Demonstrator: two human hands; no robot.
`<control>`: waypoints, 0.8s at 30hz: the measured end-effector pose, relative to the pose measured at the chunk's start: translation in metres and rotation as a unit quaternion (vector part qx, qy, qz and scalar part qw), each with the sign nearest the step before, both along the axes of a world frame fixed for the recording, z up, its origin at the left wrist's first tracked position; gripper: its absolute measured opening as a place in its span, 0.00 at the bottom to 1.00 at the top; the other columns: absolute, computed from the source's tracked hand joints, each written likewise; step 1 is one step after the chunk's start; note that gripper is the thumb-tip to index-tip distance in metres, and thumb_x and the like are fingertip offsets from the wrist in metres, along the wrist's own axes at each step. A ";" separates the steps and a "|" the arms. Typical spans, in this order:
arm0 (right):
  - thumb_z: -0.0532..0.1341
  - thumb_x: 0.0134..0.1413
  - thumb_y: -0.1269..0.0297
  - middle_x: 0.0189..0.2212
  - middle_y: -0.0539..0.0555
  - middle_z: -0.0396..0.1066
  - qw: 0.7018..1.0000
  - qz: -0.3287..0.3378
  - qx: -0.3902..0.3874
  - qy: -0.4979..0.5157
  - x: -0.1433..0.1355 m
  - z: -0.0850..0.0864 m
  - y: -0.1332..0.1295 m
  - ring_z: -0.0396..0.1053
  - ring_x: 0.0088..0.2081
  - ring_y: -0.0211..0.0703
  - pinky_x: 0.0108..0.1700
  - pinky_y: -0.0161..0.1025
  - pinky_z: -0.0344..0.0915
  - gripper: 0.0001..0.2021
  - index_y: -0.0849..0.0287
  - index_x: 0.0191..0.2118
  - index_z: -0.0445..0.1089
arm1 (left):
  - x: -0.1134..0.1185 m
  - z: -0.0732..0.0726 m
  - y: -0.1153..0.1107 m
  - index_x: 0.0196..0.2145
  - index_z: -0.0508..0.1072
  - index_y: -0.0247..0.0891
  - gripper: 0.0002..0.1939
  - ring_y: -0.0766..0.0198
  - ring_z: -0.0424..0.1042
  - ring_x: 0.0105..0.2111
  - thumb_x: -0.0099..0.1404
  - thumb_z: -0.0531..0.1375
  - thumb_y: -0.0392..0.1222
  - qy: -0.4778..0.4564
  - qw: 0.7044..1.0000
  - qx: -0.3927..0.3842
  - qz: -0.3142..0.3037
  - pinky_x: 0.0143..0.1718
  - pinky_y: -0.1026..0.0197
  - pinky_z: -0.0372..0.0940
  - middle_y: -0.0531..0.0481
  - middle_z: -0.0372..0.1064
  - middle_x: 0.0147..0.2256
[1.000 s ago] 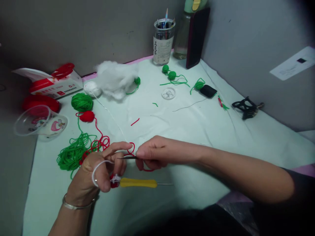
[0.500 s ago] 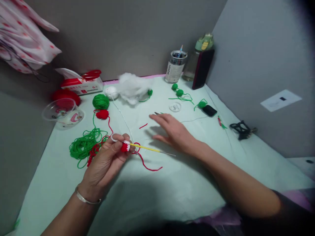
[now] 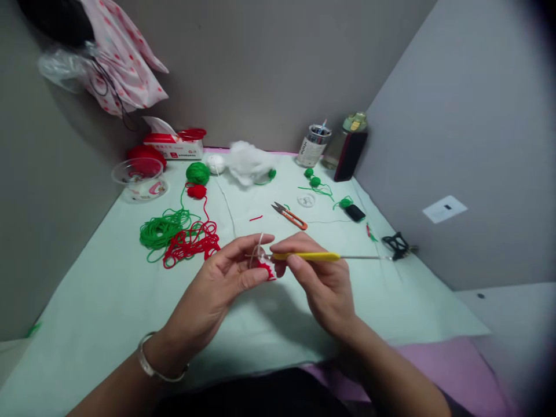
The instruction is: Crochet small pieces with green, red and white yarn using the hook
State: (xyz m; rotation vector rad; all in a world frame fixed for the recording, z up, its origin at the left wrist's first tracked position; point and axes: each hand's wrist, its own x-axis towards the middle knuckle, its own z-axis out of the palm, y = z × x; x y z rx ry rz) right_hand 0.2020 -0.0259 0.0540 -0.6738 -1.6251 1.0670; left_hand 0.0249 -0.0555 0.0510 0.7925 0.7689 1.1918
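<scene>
A small red and white crochet piece (image 3: pixel 266 268) is pinched between the thumb and fingers of my left hand (image 3: pixel 226 278). White yarn (image 3: pixel 260 240) runs up over the left index finger. My right hand (image 3: pixel 324 281) grips the yellow handle of a crochet hook (image 3: pixel 310 256), held roughly level. The hook's thin left tip is at the white edge of the piece; whether it passes through a stitch I cannot tell. Just beyond my hands lie orange-handled thread snips (image 3: pixel 290 216) and a short scrap of red yarn (image 3: pixel 256 218).
At the left are green yarn (image 3: pixel 158 231), tangled red yarn (image 3: pixel 191 246) and a clear plastic tub (image 3: pixel 145 188). White stuffing (image 3: pixel 249 162), a tissue box (image 3: pixel 182 149), a pen can (image 3: pixel 313 147) and a bottle (image 3: pixel 353 124) stand at the back. A black clip (image 3: pixel 396 246) lies right.
My right hand, earlier open above the table, has come to the crochet piece and taken hold of the hook. My left hand has moved right in view, and the snips have come into sight.
</scene>
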 end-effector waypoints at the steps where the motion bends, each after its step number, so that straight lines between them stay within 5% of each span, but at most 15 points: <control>1: 0.62 0.69 0.66 0.39 0.53 0.78 1.000 -0.009 -0.007 0.010 0.000 -0.002 -0.007 0.73 0.35 0.40 0.40 0.41 0.72 0.10 0.49 0.50 0.79 | 0.002 -0.002 -0.005 0.51 0.82 0.54 0.20 0.63 0.75 0.44 0.62 0.73 0.40 0.002 1.000 -0.002 -0.002 0.50 0.62 0.70 0.53 0.78 0.43; 7: 0.67 0.64 0.65 0.37 0.54 0.78 0.998 -0.062 -0.025 0.013 0.007 -0.006 -0.042 0.75 0.40 0.45 0.41 0.43 0.73 0.06 0.50 0.44 0.81 | 0.012 -0.006 -0.023 0.61 0.76 0.58 0.33 0.63 0.73 0.42 0.59 0.75 0.40 0.040 0.999 0.001 -0.002 0.50 0.60 0.69 0.54 0.73 0.38; 11: 0.70 0.60 0.67 0.38 0.54 0.78 0.996 -0.074 -0.041 -0.014 0.013 -0.010 -0.051 0.75 0.40 0.44 0.41 0.41 0.73 0.07 0.49 0.43 0.83 | 0.011 -0.002 -0.027 0.64 0.73 0.56 0.35 0.59 0.73 0.46 0.60 0.73 0.42 0.149 0.987 0.056 0.010 0.62 0.54 0.61 0.54 0.75 0.38; 18: 0.74 0.54 0.66 0.31 0.50 0.76 0.966 -0.002 -0.219 0.135 0.006 -0.032 -0.043 0.71 0.27 0.34 0.29 0.32 0.68 0.04 0.51 0.37 0.83 | 0.012 -0.003 -0.024 0.67 0.67 0.55 0.36 0.59 0.73 0.46 0.63 0.70 0.45 0.238 0.968 0.065 -0.052 0.59 0.53 0.64 0.55 0.70 0.40; 22: 0.76 0.47 0.64 0.26 0.49 0.76 0.930 -0.016 -0.289 0.225 0.005 -0.030 -0.040 0.68 0.23 0.32 0.25 0.30 0.65 0.06 0.54 0.32 0.82 | -0.008 0.003 -0.006 0.57 0.76 0.47 0.27 0.52 0.72 0.51 0.61 0.71 0.50 0.361 0.922 0.131 -0.051 0.60 0.48 0.64 0.49 0.73 0.47; 24: 0.77 0.45 0.65 0.24 0.49 0.75 0.915 -0.029 -0.308 0.258 0.008 -0.025 -0.040 0.67 0.21 0.32 0.23 0.29 0.63 0.07 0.54 0.31 0.81 | -0.028 0.005 0.005 0.54 0.77 0.46 0.23 0.48 0.71 0.54 0.64 0.68 0.54 0.432 0.887 0.161 0.026 0.59 0.46 0.65 0.46 0.72 0.53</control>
